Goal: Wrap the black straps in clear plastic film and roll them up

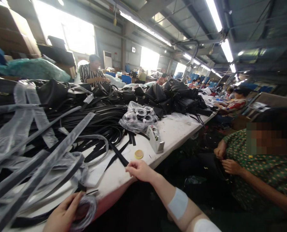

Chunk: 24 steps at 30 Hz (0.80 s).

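At the table's near edge, my left hand (63, 212) is closed around a coil of clear plastic (91, 209). A dark strip end shows by its fingertips, and part of the grip is hidden. My right hand (140, 170) is out over the edge with its fingers pinched at the end of a black strap (119, 154), which runs back towards the pile. Just beyond that hand lies a small round yellow tin or roll (139, 154). Behind it stands a grey tape dispenser (155, 140). Clear-wrapped strips (44, 167) cross the table on the left.
Many black straps (95, 117) and black leather bags (162, 96) are heaped along the white table (174, 130). A clear bag of coiled rings (141, 116) sits mid-table. At right, a co-worker in a green patterned top (273, 161) handles a black bag (211, 164). Others work farther back.
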### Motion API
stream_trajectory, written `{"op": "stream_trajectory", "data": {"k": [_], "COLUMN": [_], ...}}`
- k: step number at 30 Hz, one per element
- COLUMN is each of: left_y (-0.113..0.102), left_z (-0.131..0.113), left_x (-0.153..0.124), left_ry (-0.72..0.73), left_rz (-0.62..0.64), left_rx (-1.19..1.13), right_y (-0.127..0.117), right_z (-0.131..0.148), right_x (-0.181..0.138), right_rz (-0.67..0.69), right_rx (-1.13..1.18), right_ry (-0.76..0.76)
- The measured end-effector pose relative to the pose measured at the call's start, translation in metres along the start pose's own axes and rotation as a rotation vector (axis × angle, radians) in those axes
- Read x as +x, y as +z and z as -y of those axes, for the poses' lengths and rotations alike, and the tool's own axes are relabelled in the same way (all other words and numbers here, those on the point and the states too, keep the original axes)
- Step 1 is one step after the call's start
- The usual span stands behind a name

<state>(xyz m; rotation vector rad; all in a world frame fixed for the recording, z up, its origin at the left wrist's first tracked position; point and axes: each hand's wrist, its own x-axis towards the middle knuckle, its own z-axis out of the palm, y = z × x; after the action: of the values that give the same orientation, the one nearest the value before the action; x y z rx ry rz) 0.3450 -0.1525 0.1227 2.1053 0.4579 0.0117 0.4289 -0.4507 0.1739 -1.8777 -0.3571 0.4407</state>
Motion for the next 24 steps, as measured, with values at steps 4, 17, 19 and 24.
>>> {"op": "stream_trajectory", "data": {"k": [4,17,19,24], "left_y": [0.002,0.007,0.008,0.008], "left_z": [-0.002,0.0,0.0,-0.008], "left_x": [-0.01,-0.013,-0.013,-0.018], "left_ry": [0.031,0.08,0.086,-0.023], "left_rz": [-0.003,-0.042,-0.036,-0.031], "left_rx": [-0.008,-0.035,-0.017,0.073], "right_y": [-0.03,-0.011,-0.008,-0.037], "right_z": [0.014,0.01,0.001,-0.032], "right_x": [0.061,0.113,0.086,0.018], "right_rz": [-0.108,-0.129,-0.174,-0.396], "right_rx": [-0.14,-0.339,-0.37,-0.348], "right_ry": [-0.026,-0.118,-0.151,-0.138]}}
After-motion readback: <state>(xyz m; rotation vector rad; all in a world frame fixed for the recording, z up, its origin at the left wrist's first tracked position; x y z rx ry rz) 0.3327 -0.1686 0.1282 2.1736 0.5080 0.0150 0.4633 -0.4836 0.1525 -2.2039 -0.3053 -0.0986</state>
